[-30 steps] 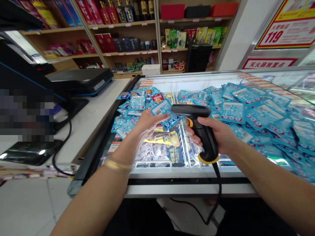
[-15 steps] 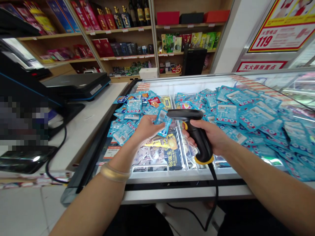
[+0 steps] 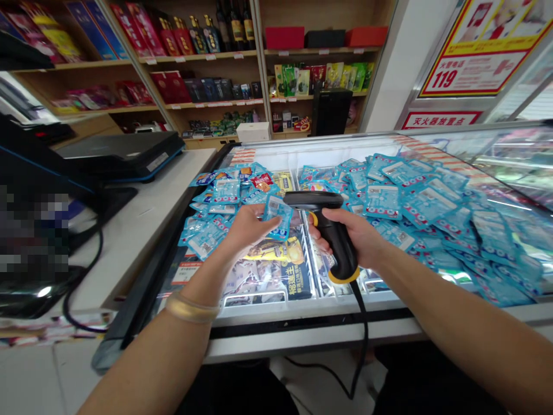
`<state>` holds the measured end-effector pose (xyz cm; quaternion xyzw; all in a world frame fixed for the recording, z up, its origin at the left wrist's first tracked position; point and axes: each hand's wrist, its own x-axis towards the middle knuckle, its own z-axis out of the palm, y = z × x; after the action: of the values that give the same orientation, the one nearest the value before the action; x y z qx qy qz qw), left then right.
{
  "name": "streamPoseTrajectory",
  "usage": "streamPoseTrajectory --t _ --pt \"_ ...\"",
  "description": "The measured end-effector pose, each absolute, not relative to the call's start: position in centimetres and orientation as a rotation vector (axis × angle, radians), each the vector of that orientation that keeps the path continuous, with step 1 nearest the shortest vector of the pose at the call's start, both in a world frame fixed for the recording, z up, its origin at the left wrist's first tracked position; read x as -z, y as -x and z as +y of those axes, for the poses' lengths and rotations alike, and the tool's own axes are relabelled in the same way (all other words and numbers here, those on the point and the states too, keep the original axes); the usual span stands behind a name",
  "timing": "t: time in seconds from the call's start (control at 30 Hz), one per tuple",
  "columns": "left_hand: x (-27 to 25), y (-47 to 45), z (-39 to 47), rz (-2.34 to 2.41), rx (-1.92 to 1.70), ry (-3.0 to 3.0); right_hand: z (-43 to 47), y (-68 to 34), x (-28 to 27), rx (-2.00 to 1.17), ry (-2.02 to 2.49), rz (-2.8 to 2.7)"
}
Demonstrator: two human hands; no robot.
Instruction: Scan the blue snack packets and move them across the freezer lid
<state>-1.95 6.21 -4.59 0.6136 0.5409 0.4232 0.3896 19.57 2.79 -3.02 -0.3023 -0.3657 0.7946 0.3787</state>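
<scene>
My left hand (image 3: 251, 229) is closed on a blue packet (image 3: 277, 215), thumb across its lower part, above the glass top of a freezer. In my right hand (image 3: 352, 233) is a black and yellow barcode scanner (image 3: 339, 245), its head turned left toward that packet and close to its right edge. My fingers wrap the scanner's handle near the yellow trigger. To the left lies a loose pile of blue packets (image 3: 209, 236), a red one (image 3: 261, 181) among them. A larger heap of blue packets (image 3: 427, 199) covers the glass on the right.
A white counter (image 3: 142, 222) with a black scale (image 3: 125, 153) stands at the left. The scanner's black cable (image 3: 364, 334) hangs over the freezer's front edge. Under the glass lie bagged goods (image 3: 259, 276). Stocked shelves (image 3: 203, 57) stand behind.
The whole view has shifted slightly, so things appear further left. The packet in my left hand now shows more of its face beside the scanner head; both hands keep their holds.
</scene>
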Motion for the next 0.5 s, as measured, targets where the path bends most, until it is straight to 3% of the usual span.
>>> streamPoseTrajectory --t 0.2,0.5 --pt "3.6 -0.9 7.6 1.188 -1.172 -1.429 2.7 -21.8 1.3 -1.867 0.735 -0.869" --pt "-0.1 -13.7 10.1 1.104 -1.121 -1.553 1.9 -33.2 -0.4 -1.477 0.824 -0.781"
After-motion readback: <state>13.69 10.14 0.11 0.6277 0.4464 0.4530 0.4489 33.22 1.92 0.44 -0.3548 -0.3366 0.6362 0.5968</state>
